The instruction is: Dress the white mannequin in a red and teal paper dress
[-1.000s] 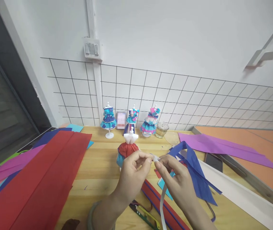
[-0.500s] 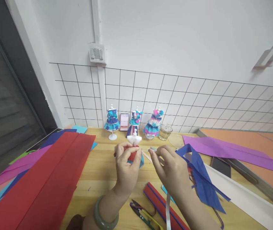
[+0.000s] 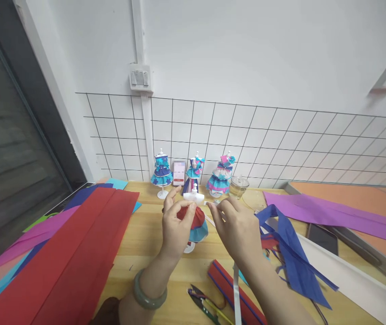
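A small white mannequin [image 3: 193, 197] stands at the centre in a red and light-blue paper skirt [image 3: 198, 229]. My left hand [image 3: 177, 225] pinches at the mannequin's waist, thumb and forefinger together at the top of the red layer. Just right of the mannequin, my right hand [image 3: 235, 225] pinches the end of a thin white strip. A long pale strip [image 3: 236, 293] hangs below that hand. Scissors with dark blades [image 3: 201, 300] lie near the front edge, beside a folded red strip with blue lines [image 3: 226, 284].
Three dressed mannequins [image 3: 162, 174], a phone [image 3: 179, 173] and a glass cup [image 3: 239, 186] line the back wall. Red paper sheets [image 3: 67, 243] cover the left side. Blue paper [image 3: 294, 257], purple paper [image 3: 331, 212] and a dark phone [image 3: 322, 239] lie at the right.
The skirt and part of the mannequin's base now show more below my left hand. My right hand has moved slightly up and left, nearer the mannequin. The view has shifted a little.
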The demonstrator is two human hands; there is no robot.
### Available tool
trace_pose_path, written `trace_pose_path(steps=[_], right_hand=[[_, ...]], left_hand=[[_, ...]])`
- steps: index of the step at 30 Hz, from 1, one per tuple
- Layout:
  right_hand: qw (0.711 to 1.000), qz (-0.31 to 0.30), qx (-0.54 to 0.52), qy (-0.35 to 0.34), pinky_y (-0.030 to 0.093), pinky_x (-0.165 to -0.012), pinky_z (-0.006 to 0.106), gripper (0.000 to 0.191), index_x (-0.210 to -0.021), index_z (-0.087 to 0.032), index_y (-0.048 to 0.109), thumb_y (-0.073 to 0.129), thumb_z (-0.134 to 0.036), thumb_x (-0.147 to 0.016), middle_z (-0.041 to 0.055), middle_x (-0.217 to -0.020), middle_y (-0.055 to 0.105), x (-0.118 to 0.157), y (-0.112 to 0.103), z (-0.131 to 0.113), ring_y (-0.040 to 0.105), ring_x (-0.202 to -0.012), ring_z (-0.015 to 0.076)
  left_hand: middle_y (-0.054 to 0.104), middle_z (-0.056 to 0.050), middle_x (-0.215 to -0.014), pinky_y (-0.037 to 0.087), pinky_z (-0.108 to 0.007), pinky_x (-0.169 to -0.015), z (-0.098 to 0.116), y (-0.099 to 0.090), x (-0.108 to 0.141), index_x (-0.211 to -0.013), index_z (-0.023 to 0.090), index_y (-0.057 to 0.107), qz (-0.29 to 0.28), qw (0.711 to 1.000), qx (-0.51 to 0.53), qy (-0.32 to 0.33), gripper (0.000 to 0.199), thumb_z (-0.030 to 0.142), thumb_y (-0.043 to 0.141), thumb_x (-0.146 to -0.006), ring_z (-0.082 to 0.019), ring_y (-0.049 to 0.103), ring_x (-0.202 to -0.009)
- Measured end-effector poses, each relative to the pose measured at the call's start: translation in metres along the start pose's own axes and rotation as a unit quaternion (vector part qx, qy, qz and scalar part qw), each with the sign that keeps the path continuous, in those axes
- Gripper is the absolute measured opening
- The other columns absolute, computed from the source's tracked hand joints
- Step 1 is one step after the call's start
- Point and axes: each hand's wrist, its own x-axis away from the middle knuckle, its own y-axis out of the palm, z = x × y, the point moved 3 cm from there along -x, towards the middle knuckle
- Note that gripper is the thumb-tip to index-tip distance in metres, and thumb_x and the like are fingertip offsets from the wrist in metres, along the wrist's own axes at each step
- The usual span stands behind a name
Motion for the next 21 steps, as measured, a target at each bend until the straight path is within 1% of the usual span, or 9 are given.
trace_pose_path(steps=[3, 5, 8, 10, 15, 21], right_hand=[[1.000, -0.003, 0.005, 0.002, 0.027, -0.049, 0.026, 0.036, -0.062, -0.018, 0.057, 0.047, -0.035, -0.091, 0.0032, -0.062, 0.056, -0.0009, 0.0026, 0.0003, 0.050, -0.052, 0.0133], [1.000, -0.007, 0.008, 0.005, 0.026, -0.048, 0.026, 0.036, -0.062, -0.018, 0.057, 0.047, -0.035, -0.091, 0.0032, -0.062, 0.056, -0.0017, 0.0038, 0.0002, 0.050, -0.052, 0.0133], [1.000, -0.014, 0.007, 0.008, 0.025, -0.048, 0.026, 0.035, -0.062, -0.018, 0.057, 0.047, -0.035, -0.091, 0.0033, -0.063, 0.057, -0.0020, 0.0054, 0.0002, 0.051, -0.052, 0.0134], [1.000, -0.016, 0.002, 0.010, 0.025, -0.048, 0.026, 0.035, -0.063, -0.018, 0.057, 0.048, -0.035, -0.091, 0.0032, -0.064, 0.057, -0.0013, 0.0063, 0.0005, 0.051, -0.053, 0.0133], [1.000, -0.011, -0.027, 0.008, 0.027, -0.048, 0.025, 0.034, -0.064, -0.017, 0.057, 0.048, -0.034, -0.091, 0.0028, -0.065, 0.058, 0.0013, 0.0069, 0.0007, 0.052, -0.054, 0.0126], [0.999, 0.009, -0.036, -0.011, 0.030, -0.050, 0.025, 0.033, -0.063, -0.017, 0.057, 0.050, -0.034, -0.091, 0.0027, -0.064, 0.059, 0.0018, 0.0058, -0.0030, 0.053, -0.055, 0.0126]], left_hand=[[0.049, -0.009, -0.126, 0.038, -0.038, -0.101, -0.0026, 0.0010, -0.0019, -0.074, 0.019, 0.067, -0.014, 1.000, 0.016, -0.014, 0.011, 0.024, 0.059, -0.081, -0.023, 0.044, -0.124], [0.051, -0.010, -0.125, 0.042, -0.036, -0.097, -0.0047, 0.0022, -0.0023, -0.075, 0.018, 0.067, -0.022, 0.999, 0.037, -0.026, 0.012, 0.025, 0.058, -0.081, -0.023, 0.048, -0.119], [0.056, -0.010, -0.117, 0.043, -0.035, -0.096, -0.0074, 0.0040, -0.0021, -0.078, 0.017, 0.067, -0.025, 0.996, 0.073, -0.040, 0.012, 0.025, 0.058, -0.082, -0.021, 0.055, -0.111], [0.058, -0.010, -0.114, 0.043, -0.035, -0.096, -0.0084, 0.0052, -0.0015, -0.079, 0.017, 0.066, -0.030, 0.995, 0.089, -0.044, 0.013, 0.024, 0.057, -0.082, -0.020, 0.056, -0.109], [0.058, -0.011, -0.114, 0.043, -0.035, -0.096, -0.0091, 0.0056, -0.0006, -0.079, 0.016, 0.064, -0.029, 0.994, 0.096, -0.042, 0.011, 0.022, 0.056, -0.083, -0.021, 0.057, -0.108], [0.057, -0.010, -0.108, 0.048, -0.031, -0.087, -0.0060, 0.0046, -0.0023, -0.078, 0.015, 0.062, -0.038, 0.991, 0.123, -0.024, 0.011, 0.020, 0.054, -0.083, -0.020, 0.059, -0.099]])
